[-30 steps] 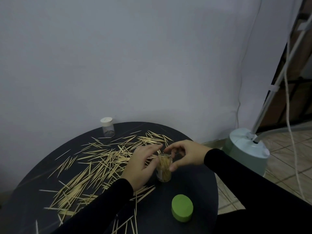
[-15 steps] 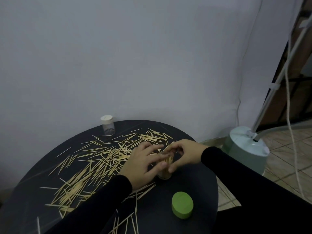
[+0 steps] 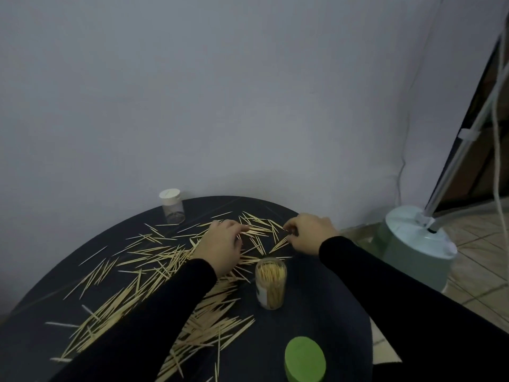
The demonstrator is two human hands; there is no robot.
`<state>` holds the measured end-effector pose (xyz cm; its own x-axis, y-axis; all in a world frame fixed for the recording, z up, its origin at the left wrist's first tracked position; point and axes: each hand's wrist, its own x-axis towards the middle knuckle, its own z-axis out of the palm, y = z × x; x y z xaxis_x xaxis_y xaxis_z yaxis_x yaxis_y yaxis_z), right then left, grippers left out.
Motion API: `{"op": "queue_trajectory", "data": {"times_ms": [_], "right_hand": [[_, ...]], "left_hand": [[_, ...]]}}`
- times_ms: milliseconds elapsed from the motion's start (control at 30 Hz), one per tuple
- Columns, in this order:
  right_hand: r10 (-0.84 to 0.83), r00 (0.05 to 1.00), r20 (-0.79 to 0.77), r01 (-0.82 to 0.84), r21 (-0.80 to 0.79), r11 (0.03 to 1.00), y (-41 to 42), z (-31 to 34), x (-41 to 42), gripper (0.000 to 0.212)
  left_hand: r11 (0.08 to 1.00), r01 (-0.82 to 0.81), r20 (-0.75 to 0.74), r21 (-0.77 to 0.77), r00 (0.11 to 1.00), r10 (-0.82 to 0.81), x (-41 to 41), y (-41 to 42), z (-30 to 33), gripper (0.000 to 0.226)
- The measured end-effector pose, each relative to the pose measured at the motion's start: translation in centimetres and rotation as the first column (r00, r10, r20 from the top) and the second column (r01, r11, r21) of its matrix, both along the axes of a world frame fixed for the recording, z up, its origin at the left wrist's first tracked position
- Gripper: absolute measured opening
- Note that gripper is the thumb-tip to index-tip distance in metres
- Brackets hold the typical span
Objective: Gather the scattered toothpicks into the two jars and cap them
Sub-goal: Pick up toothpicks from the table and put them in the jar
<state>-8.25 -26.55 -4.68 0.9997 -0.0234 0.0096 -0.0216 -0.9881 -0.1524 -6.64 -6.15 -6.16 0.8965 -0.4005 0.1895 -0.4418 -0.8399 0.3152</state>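
Although the open jar standing near the right edge of the counter already looks close to full with upright toothpicks, most of the job still seems to lie ahead: scattered toothpicks cover a wide band of the dark round counter, from the far edge by the wall down along the left side to the near edge. That jar has no cap on it, and its green lid lies flat near the near right edge, apart from the jar. The second jar, a small clear one wearing a white lid, stands at the far left edge by the wall and appears to hold nothing, so I judge it has yet to be opened and filled. Both hands work the far pile beyond the open jar. The left hand rests on the toothpicks with its fingers bent down onto them, seemingly gathering a few, though an actual grip cannot be told from this angle. The right hand has its fingers curled in close and appears to pinch a small bunch of toothpicks at the far right edge. Neither jar is capped as finished, and the white-lidded one will probably have to take much of what remains.
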Motion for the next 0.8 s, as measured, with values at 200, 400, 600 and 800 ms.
{"op": "queue_trajectory", "data": {"times_ms": [200,400,600,800], "right_hand": [[-0.044,0.999,0.009,0.045,-0.15,0.988,0.0,-0.8,4.0,0.047],[-0.072,0.997,0.035,0.076,-0.144,0.987,0.5,-2.2,6.9,0.054],[-0.039,0.999,0.025,0.04,-0.034,0.999,0.1,-2.1,7.6,0.033],[0.037,0.999,-0.004,-0.036,0.035,0.999,-0.7,-1.3,6.9,0.021]], "left_hand": [[0.984,-0.025,-0.034,0.175,0.999,0.032,4.4,-3.0,-0.6,0.043],[0.979,-0.045,-0.05,0.199,0.997,0.056,7.9,-5.7,-1.4,0.048],[0.958,0.017,-0.013,0.285,1.0,-0.014,10.0,-6.0,-2.0,0.043],[0.962,0.09,0.1,0.258,0.988,-0.12,9.1,-4.5,-1.6,0.029]]}}
